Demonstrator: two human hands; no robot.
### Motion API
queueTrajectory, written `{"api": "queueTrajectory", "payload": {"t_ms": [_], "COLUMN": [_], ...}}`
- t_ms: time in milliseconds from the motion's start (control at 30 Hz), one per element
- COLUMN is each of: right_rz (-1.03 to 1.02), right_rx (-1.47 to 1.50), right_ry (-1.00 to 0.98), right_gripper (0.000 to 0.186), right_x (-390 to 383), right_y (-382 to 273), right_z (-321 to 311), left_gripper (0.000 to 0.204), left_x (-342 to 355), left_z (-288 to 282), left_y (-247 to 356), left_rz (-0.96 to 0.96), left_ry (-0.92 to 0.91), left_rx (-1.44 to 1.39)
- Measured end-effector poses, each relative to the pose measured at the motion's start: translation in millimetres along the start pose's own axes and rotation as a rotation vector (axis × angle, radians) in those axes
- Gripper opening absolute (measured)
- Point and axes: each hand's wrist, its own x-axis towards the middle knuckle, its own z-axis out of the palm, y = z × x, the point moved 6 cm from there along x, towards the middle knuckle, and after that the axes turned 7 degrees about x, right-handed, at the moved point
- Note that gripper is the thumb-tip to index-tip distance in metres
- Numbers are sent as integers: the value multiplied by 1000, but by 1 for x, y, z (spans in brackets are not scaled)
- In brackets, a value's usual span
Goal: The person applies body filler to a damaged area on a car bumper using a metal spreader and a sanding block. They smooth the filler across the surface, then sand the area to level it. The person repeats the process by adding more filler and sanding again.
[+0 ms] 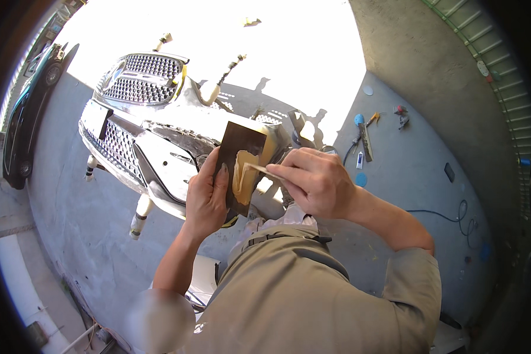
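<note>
Dark board (243, 135) w/ tan paste (240, 186); L fingers (220, 184) clamped on L edge; R fingers (284, 171) pinching spreader (257, 168) over paste

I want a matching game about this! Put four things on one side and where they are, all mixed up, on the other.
1. Dark board
2. Tan paste
3. Thin spreader
4. Dark car

A. At the picture's far left
B. Held by the right hand
C. Held by the left hand
D. Smeared on the board

Pairs: 1-C, 2-D, 3-B, 4-A
</note>
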Motion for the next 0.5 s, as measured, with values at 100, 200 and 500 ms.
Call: {"api": "queueTrajectory", "payload": {"t_ms": [100,200,500], "right_rz": [-142,-143,-103], "right_rx": [-14,32,-20], "right_ry": [-104,-142,-90], "right_gripper": [35,35,35], "right_x": [-1,-3,-2], "right_y": [-3,2,15], "right_z": [4,4,-5], "left_gripper": [37,37,41], "left_x": [-2,-2,-3], "left_z": [4,3,15], "left_y": [7,8,12], "left_rz": [18,-69,-165], "left_ry": [-10,40,-77], "left_rx": [71,-76,42]}}
